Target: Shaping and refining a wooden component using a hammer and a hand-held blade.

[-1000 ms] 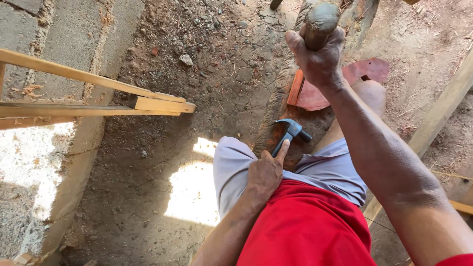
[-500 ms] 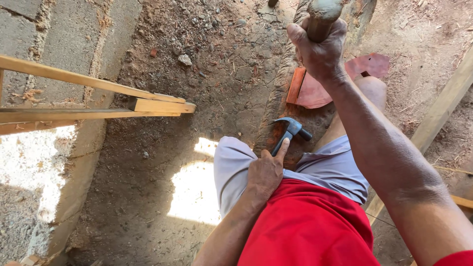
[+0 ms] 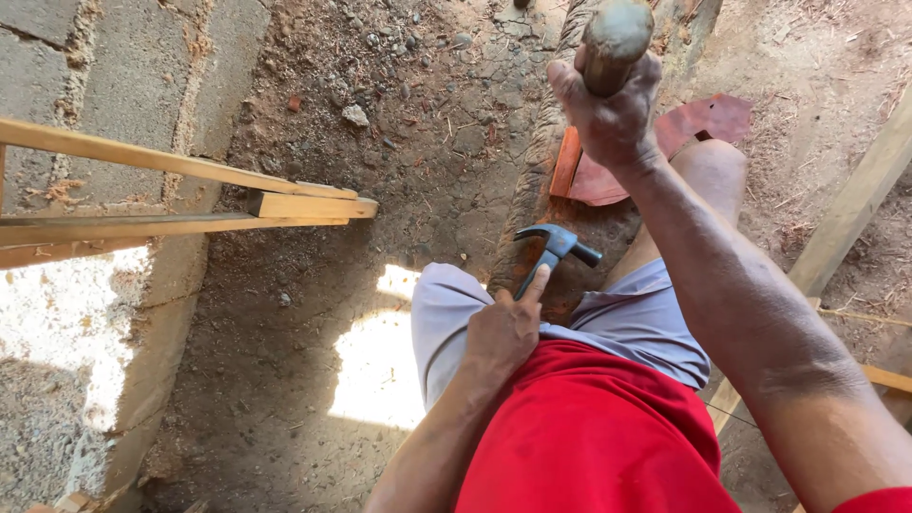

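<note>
Right hand (image 3: 613,119), raised slightly, grip closed on a wooden pole (image 3: 616,38); left hand (image 3: 503,332) unmoved, grip closed around hammer (image 3: 551,249).

Right grip (image 3: 613,104) raised, clenched; left grip (image 3: 503,332) lowered, clenched

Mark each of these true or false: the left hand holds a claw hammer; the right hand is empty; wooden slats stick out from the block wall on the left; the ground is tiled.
1. The left hand holds a claw hammer. True.
2. The right hand is empty. False: it grips the rounded end of a wooden pole.
3. Wooden slats stick out from the block wall on the left. True.
4. The ground is tiled. False: it is bare dirt with small stones.
</note>
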